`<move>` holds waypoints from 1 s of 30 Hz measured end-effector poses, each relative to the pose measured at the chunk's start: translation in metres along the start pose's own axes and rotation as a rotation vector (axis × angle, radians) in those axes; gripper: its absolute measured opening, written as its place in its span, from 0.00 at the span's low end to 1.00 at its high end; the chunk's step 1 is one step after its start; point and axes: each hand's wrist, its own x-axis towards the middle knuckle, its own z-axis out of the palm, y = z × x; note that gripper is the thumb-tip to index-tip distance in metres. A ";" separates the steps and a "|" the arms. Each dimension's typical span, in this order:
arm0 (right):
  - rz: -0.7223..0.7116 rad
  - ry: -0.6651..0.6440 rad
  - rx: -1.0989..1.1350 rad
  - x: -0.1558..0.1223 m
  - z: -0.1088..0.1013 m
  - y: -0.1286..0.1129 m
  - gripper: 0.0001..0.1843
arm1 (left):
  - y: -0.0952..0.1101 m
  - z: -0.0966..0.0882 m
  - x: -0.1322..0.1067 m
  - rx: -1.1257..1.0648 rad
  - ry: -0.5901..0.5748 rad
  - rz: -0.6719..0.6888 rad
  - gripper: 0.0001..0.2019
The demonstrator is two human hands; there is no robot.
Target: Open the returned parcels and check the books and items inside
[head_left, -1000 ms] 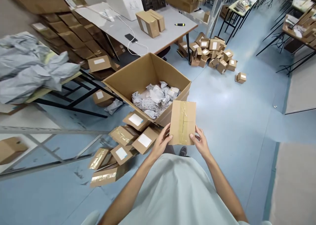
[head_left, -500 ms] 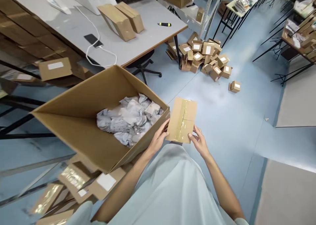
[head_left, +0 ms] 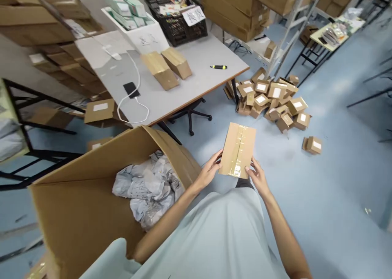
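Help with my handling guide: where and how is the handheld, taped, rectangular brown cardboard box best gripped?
Probably grip the box by its two long sides, near its lower end, one hand from each side. Straight, opposite edges suit this: left hand and right hand sit there, clear of the glossy lengthwise tape.

Floor (head_left: 306, 197): bright, with soft whitish glare in front of the desk (head_left: 200, 60) and farther back at right
Taped carton (head_left: 232, 148): clear, evenly lit, small white glints on its tape (head_left: 237, 170)
Under the desk: dimmer, the chair base (head_left: 191, 121) dark
Open box (head_left: 82, 217): inside shaded, near-left corner smeared
Stacked cartons (head_left: 24, 23) at left: streaked by blur
Right edge: soft, smeared
Frame edges: wide-angle stretching
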 end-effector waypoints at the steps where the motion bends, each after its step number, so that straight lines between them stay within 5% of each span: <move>1: -0.004 -0.057 -0.002 0.035 -0.003 -0.008 0.51 | 0.008 -0.002 0.021 0.002 0.051 0.004 0.36; 8: -0.068 -0.446 -0.066 0.256 0.001 -0.089 0.46 | 0.068 -0.005 0.132 -0.041 0.453 0.065 0.37; 14: -0.105 -0.655 -0.140 0.403 0.044 -0.124 0.42 | 0.072 -0.035 0.222 -0.059 0.667 0.086 0.38; 20: -0.008 -0.647 -0.188 0.524 0.094 -0.132 0.50 | 0.054 -0.115 0.342 -0.104 0.672 0.082 0.38; 30: 0.045 -0.601 -0.238 0.739 0.212 -0.208 0.54 | 0.075 -0.280 0.560 -0.065 0.637 0.040 0.41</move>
